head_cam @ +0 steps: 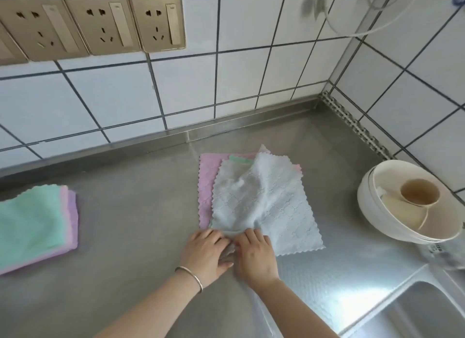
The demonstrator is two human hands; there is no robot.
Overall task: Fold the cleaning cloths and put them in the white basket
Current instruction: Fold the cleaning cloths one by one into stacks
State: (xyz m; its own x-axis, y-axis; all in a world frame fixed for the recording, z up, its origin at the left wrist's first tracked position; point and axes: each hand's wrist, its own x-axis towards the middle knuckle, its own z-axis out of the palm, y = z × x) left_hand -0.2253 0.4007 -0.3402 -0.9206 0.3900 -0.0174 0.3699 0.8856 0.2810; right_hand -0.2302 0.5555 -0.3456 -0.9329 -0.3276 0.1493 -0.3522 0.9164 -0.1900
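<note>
the left hand point(205, 252) and the right hand point(256, 256) sit side by side at the near edge of a pale blue cleaning cloth point(266, 201), each with fingers curled onto the hem, so both appear to be pinching that edge where it bunches up between them. the step in hand looks like the first fold of this cloth. to do it well, the person would likely need to move the hands apart along the hem toward the two near corners, pull the fabric taut so the ridge running up toward 12 o'clock flattens, then carry the near edge over to meet the far edge with the scalloped borders lined up. the blue cloth is thin, with a woven diamond pattern and zigzag edges; it lies rumpled and skewed, its 5 o'clock corner spread flat on the steel counter point(141, 201). it rests on top of a flat pile of unfolded cloths point(205, 186), pink showing at the 9 o'clock side and a strip of green at 12 o'clock. well apart at 9 o'clock of the pile lies a stack of folded cloths point(35, 224), green on top with pink and purple layers beneath. no white basket can be made out with certainty; a white bowl point(370, 212) holding a paper cup point(419, 191) stands at 3 o'clock.
</note>
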